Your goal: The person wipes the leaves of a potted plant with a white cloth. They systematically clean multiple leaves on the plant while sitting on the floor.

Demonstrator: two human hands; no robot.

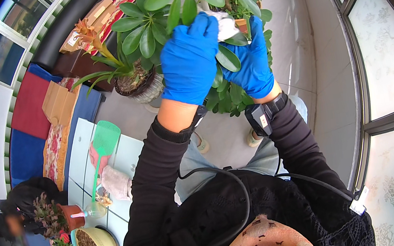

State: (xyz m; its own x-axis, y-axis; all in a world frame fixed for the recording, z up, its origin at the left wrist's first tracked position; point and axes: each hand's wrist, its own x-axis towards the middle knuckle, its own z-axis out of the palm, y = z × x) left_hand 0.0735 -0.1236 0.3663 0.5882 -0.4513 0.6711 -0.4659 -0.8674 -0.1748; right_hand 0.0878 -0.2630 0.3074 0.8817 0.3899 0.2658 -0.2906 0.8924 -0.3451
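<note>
Both my hands wear blue gloves and are among the broad green leaves of a potted umbrella plant [145, 34] at the top middle. My left hand [192, 57] has its fingers curled at a white cloth [223, 24], which shows just right of the fingertips. My right hand [249, 63] is lower and to the right, its thumb raised, under a leaf [228, 58] and touching the cloth's lower side. Leaves and the cloth hide its other fingers. Left of my left hand stands a bromeliad with an orange flower [88, 33] in a ribbed pot [144, 88].
At left, a pale table [129, 150] bears a green fly swatter [105, 136], a greyish cloth [116, 183], a clear spray bottle [95, 210] and several potted plants. A person in black [33, 197] is beyond it. Frosted windows [387, 48] line the right side.
</note>
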